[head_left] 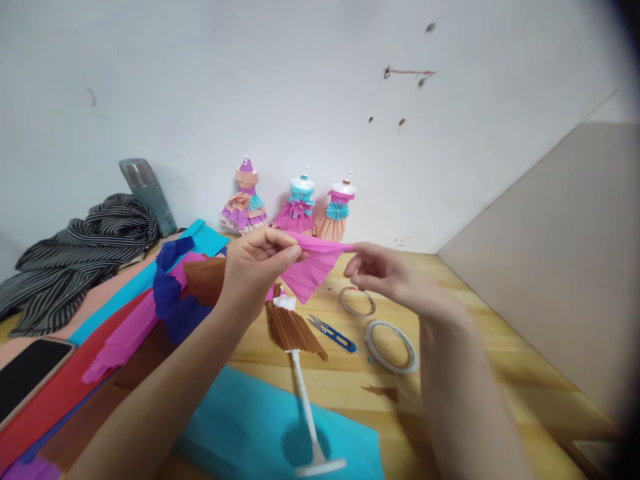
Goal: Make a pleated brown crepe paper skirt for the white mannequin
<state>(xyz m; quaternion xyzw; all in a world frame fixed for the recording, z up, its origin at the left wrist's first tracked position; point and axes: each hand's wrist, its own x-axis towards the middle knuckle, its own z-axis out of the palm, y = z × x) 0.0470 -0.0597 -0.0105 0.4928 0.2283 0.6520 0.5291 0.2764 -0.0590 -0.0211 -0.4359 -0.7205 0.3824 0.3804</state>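
My left hand (265, 257) pinches the upper left corner of a pink crepe paper piece (313, 267), which hangs down in a point. At the paper's upper right end, my right hand (383, 270) is slightly blurred, its fingers curled around the tip. Below the paper, a small mannequin with a pleated brown skirt (296, 328) lies on the table, its white stand (307, 407) over a turquoise sheet (250, 413). Blue thread snips (334, 333) lie right of the skirt.
Two tape rolls (391, 347) (357, 301) lie on the wooden table (500, 373). Three dressed figures (301, 207) stand by the wall. Leftward are coloured papers (125, 333), a phone (30, 377), striped cloth (90, 243) and a bottle (150, 193).
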